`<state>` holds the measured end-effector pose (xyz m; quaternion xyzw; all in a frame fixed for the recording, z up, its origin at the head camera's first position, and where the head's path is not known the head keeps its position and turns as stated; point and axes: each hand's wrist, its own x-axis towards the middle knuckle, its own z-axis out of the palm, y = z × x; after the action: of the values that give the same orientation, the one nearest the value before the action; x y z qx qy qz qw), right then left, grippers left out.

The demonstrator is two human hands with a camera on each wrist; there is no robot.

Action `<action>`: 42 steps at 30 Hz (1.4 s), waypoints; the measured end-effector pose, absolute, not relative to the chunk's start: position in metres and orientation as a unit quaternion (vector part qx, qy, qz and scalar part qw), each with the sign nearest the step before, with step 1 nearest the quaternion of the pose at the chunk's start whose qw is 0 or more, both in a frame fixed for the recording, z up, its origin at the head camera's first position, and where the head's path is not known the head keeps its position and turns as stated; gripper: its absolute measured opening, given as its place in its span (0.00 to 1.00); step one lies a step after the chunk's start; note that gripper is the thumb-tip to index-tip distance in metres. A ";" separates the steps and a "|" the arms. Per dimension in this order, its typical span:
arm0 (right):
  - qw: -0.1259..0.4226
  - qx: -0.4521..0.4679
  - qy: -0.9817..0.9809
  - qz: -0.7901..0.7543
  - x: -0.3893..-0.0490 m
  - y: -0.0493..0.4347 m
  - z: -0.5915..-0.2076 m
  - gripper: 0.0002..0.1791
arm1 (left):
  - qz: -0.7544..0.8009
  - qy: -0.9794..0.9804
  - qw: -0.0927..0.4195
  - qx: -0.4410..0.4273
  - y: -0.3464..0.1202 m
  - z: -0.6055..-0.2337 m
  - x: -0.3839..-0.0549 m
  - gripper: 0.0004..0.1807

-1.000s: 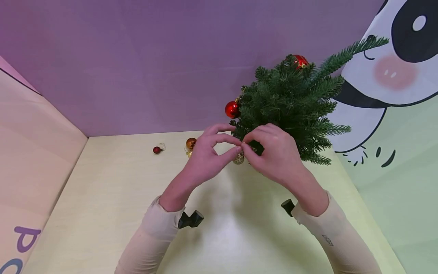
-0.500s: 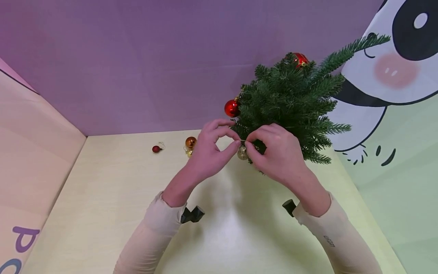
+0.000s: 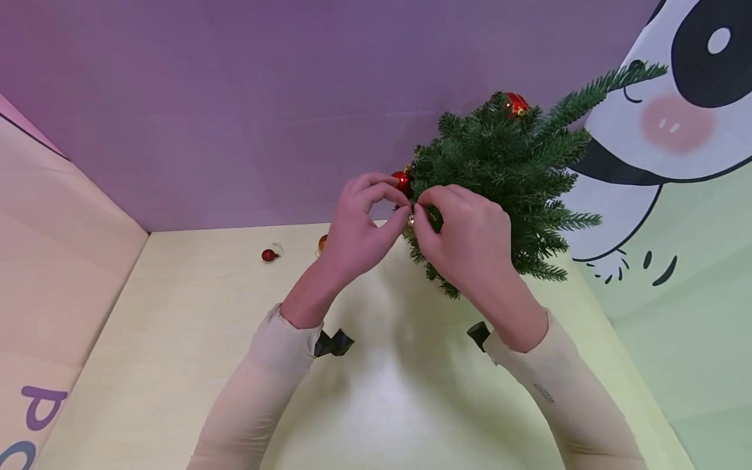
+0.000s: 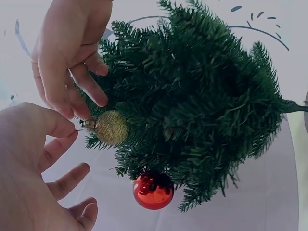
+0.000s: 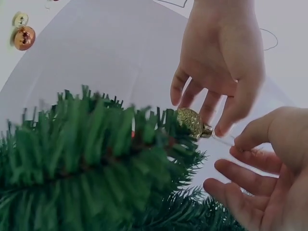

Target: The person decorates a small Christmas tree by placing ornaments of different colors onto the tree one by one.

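Note:
A gold glittery bauble hangs by a thin string loop against the green Christmas tree. My left hand pinches the loop between thumb and index finger, its other fingers spread. Just beside it, my right hand also pinches the loop with thumb and fingertips. The two hands' fingertips nearly meet at the tree's left side. Most of the gold bauble is hidden by fingers in the head view. A shiny red bauble hangs on the tree close by.
Another red bauble sits high on the tree. On the table at left lies a small dark red bauble. Orange and small gold baubles lie together there. A purple backdrop rises behind the table.
Both hands have moved up and away from me along the tree's left side, carrying the gold bauble. My left hand now covers part of the red and orange baubles.

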<state>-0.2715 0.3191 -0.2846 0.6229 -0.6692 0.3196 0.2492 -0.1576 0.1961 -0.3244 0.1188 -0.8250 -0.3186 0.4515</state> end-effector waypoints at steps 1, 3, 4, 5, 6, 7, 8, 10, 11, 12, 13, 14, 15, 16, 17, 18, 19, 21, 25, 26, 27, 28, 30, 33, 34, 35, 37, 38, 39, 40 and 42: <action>0.248 0.615 -0.677 0.317 -0.271 0.317 -0.283 0.08 | -0.317 -0.825 0.451 0.123 0.195 -0.323 -0.159 0.04; 0.245 0.602 -0.693 0.312 -0.269 0.314 -0.281 0.08 | -0.316 -0.825 0.449 0.133 0.193 -0.320 -0.161 0.04; 0.242 0.596 -0.701 0.308 -0.269 0.312 -0.281 0.09 | -0.316 -0.825 0.448 0.137 0.192 -0.319 -0.162 0.04; 0.240 0.592 -0.706 0.304 -0.269 0.311 -0.281 0.09 | -0.317 -0.825 0.445 0.144 0.191 -0.317 -0.163 0.05; 0.239 0.590 -0.710 0.301 -0.269 0.310 -0.280 0.09 | -0.318 -0.826 0.441 0.149 0.189 -0.316 -0.163 0.05; 0.237 0.588 -0.713 0.299 -0.268 0.309 -0.280 0.09 | -0.318 -0.827 0.438 0.155 0.188 -0.315 -0.164 0.05; 0.237 0.586 -0.715 0.298 -0.268 0.308 -0.280 0.09 | -0.319 -0.827 0.435 0.158 0.187 -0.314 -0.165 0.05; 0.240 0.584 -0.716 0.296 -0.269 0.307 -0.279 0.09 | -0.320 -0.828 0.431 0.164 0.185 -0.312 -0.165 0.06; 0.243 0.583 -0.716 0.297 -0.269 0.306 -0.278 0.09 | -0.320 -0.829 0.428 0.168 0.183 -0.311 -0.165 0.06; 0.245 0.583 -0.715 0.297 -0.268 0.305 -0.277 0.09 | -0.321 -0.829 0.427 0.168 0.183 -0.310 -0.165 0.06; 0.248 0.582 -0.715 0.298 -0.269 0.304 -0.277 0.09 | -0.322 -0.829 0.424 0.169 0.182 -0.309 -0.166 0.06; 0.250 0.581 -0.715 0.298 -0.269 0.303 -0.277 0.09 | -0.322 -0.830 0.422 0.169 0.181 -0.308 -0.166 0.06; 0.251 0.581 -0.715 0.298 -0.269 0.302 -0.276 0.09 | -0.324 -0.830 0.420 0.171 0.180 -0.308 -0.167 0.06; 0.252 0.580 -0.715 0.297 -0.269 0.302 -0.276 0.09 | -0.324 -0.831 0.418 0.173 0.180 -0.307 -0.167 0.06; 0.254 0.579 -0.716 0.296 -0.269 0.301 -0.276 0.08 | -0.323 -0.832 0.415 0.174 0.179 -0.307 -0.167 0.06; 0.256 0.578 -0.717 0.294 -0.270 0.300 -0.276 0.08 | -0.323 -0.833 0.414 0.174 0.178 -0.306 -0.168 0.06; 0.258 0.576 -0.719 0.292 -0.270 0.300 -0.276 0.08 | -0.322 -0.834 0.413 0.175 0.178 -0.306 -0.168 0.06; 0.261 0.572 -0.722 0.289 -0.270 0.299 -0.276 0.09 | -0.319 -0.836 0.411 0.175 0.177 -0.306 -0.170 0.06; 0.265 0.566 -0.728 0.283 -0.270 0.297 -0.275 0.09 | -0.316 -0.839 0.408 0.174 0.174 -0.304 -0.172 0.07; 0.265 0.564 -0.730 0.282 -0.270 0.297 -0.275 0.09 | -0.315 -0.839 0.408 0.173 0.173 -0.303 -0.173 0.07; 0.266 0.563 -0.731 0.281 -0.270 0.296 -0.276 0.09 | -0.314 -0.840 0.407 0.172 0.172 -0.302 -0.173 0.07; 0.267 0.563 -0.730 0.280 -0.270 0.296 -0.276 0.09 | -0.311 -0.841 0.407 0.173 0.172 -0.301 -0.173 0.06; 0.267 0.563 -0.731 0.278 -0.270 0.296 -0.276 0.09 | -0.306 -0.845 0.403 0.175 0.173 -0.299 -0.172 0.06; 0.267 0.565 -0.731 0.275 -0.271 0.296 -0.276 0.10 | -0.299 -0.850 0.395 0.180 0.174 -0.297 -0.171 0.06; 0.266 0.564 -0.732 0.273 -0.272 0.295 -0.276 0.10 | -0.299 -0.851 0.393 0.182 0.174 -0.296 -0.171 0.06; 0.265 0.565 -0.733 0.271 -0.272 0.295 -0.276 0.10 | -0.299 -0.851 0.389 0.186 0.174 -0.296 -0.171 0.06; 0.263 0.565 -0.735 0.266 -0.273 0.295 -0.275 0.11 | -0.300 -0.852 0.383 0.193 0.175 -0.295 -0.171 0.06; 0.261 0.566 -0.736 0.265 -0.273 0.295 -0.275 0.11 | -0.301 -0.852 0.380 0.197 0.175 -0.295 -0.171 0.06; 0.259 0.566 -0.737 0.263 -0.274 0.295 -0.276 0.11 | -0.300 -0.853 0.377 0.201 0.175 -0.294 -0.171 0.06; 0.256 0.567 -0.738 0.261 -0.274 0.295 -0.276 0.11 | -0.301 -0.854 0.373 0.205 0.176 -0.294 -0.170 0.06; 0.251 0.568 -0.740 0.258 -0.274 0.295 -0.276 0.11 | -0.301 -0.854 0.368 0.213 0.177 -0.294 -0.170 0.07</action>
<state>-0.2743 0.2953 -0.2758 0.5678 -0.7403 0.2580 0.2512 -0.1702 0.1769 -0.2939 0.2128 -0.8536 -0.3008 0.3683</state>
